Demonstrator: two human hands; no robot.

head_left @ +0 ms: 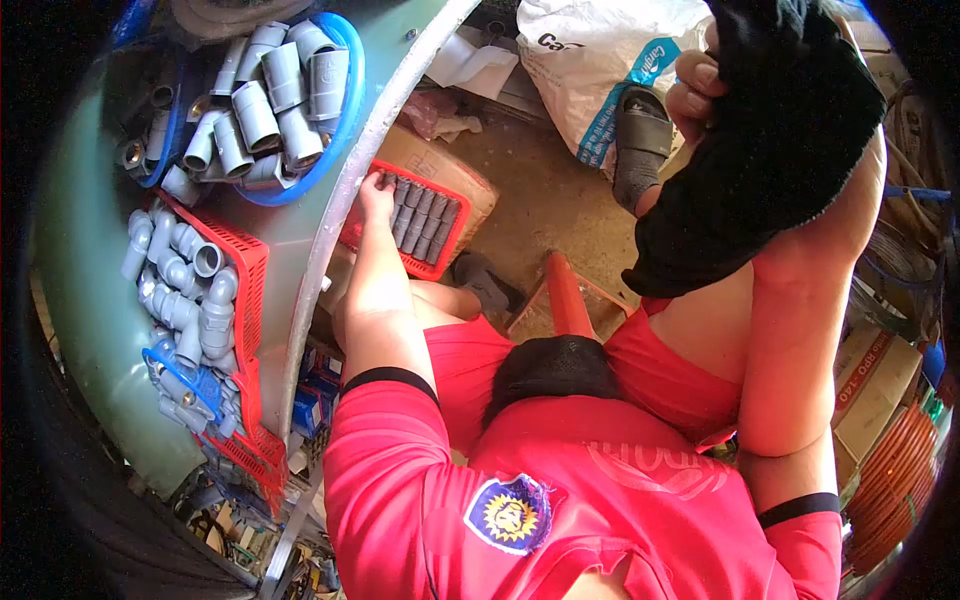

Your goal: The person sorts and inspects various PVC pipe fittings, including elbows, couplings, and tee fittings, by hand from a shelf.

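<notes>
My left hand [377, 196] grips the upper left rim of a small red basket [424, 268]. Rows of short grey cylinders [424, 215] lie in that basket, which rests against a cardboard box [470, 185]. At the upper right, my right hand [697, 92] has its fingers curled at the edge of a large black cloth [765, 150]. The cloth hides most of this hand and hangs above my right thigh.
A green metal table [285, 235] at left carries a blue-rimmed basin [357, 85] of grey pipe fittings and a red crate [252, 290] of grey elbows. Ahead are a white sack [570, 85] and sandalled feet. Boxes [880, 390] and coiled orange tubing [895, 485] stand at right.
</notes>
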